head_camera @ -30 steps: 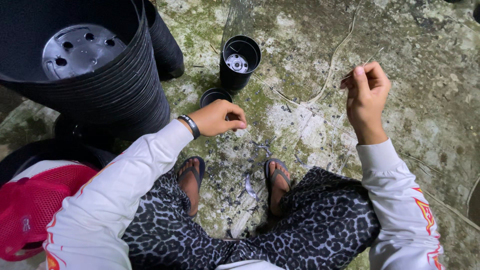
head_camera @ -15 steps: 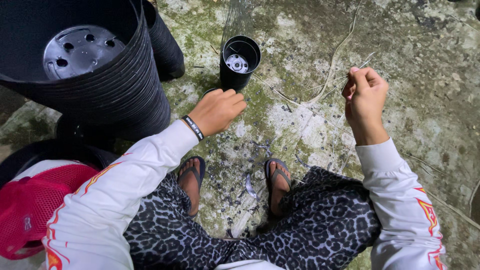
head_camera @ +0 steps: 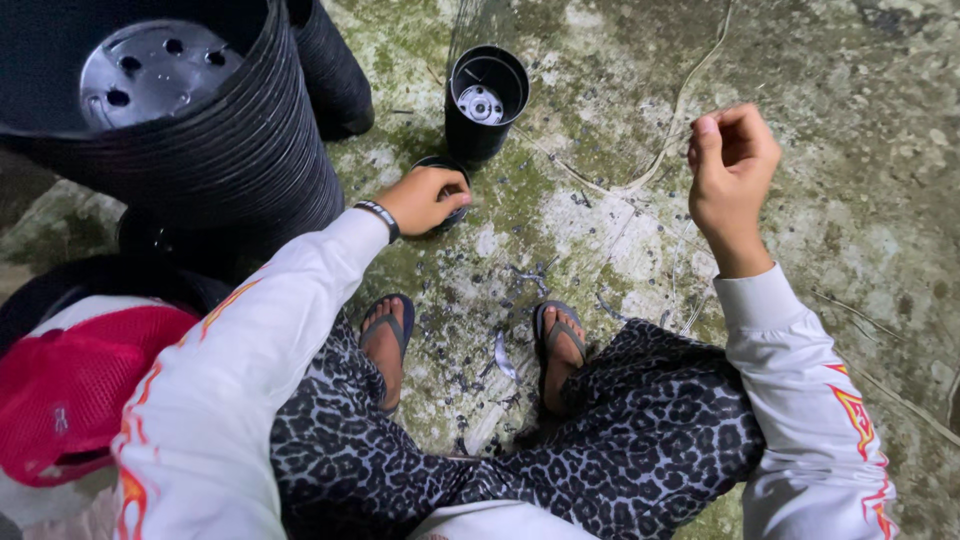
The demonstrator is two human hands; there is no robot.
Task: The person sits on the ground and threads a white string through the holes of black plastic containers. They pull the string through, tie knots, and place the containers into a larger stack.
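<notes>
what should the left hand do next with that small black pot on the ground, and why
Probably close the fingers on the small black pot's rim and lift it. The left hand already rests over it, covering most of it, while the right hand is raised and curled, apparently pinching a thin strand. Another small pot stands upright just beyond.

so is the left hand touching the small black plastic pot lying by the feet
Touching. The head view shows the left hand resting over the small black plastic pot, fingers laid across its rim with no gap showing.
</notes>
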